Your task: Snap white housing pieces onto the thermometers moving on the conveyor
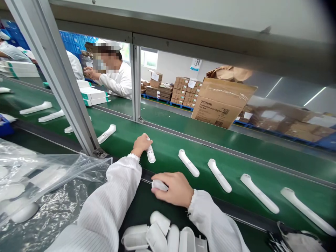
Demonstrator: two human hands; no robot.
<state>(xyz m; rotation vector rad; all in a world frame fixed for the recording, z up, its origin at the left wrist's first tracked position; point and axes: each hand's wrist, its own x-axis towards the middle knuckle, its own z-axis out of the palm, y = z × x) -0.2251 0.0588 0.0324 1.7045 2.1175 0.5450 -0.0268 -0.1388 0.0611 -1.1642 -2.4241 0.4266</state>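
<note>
Over the green conveyor belt [168, 140], my left hand [142, 143] is closed on the upper end of a white thermometer-like handheld device [151, 154]. My right hand [174, 189], nearer to me at the belt's edge, grips a small rounded white plastic cover [159, 185] between thumb and fingers. Below it, several loose white plastic covers [157, 236] lie in a heap in front of me. Along the belt to the right rest more white devices, the closest being one angled device [189, 163]. Another device [107, 133] lies left of my left hand.
A metal post [60, 80] rises at the left. Clear plastic bags [65, 189] with white parts lie at lower left. Beyond the belt, a co-worker [118, 77] sits behind white boxes [93, 95]; a cardboard carton [220, 101] stands at the right. A shelf [199, 21] hangs overhead.
</note>
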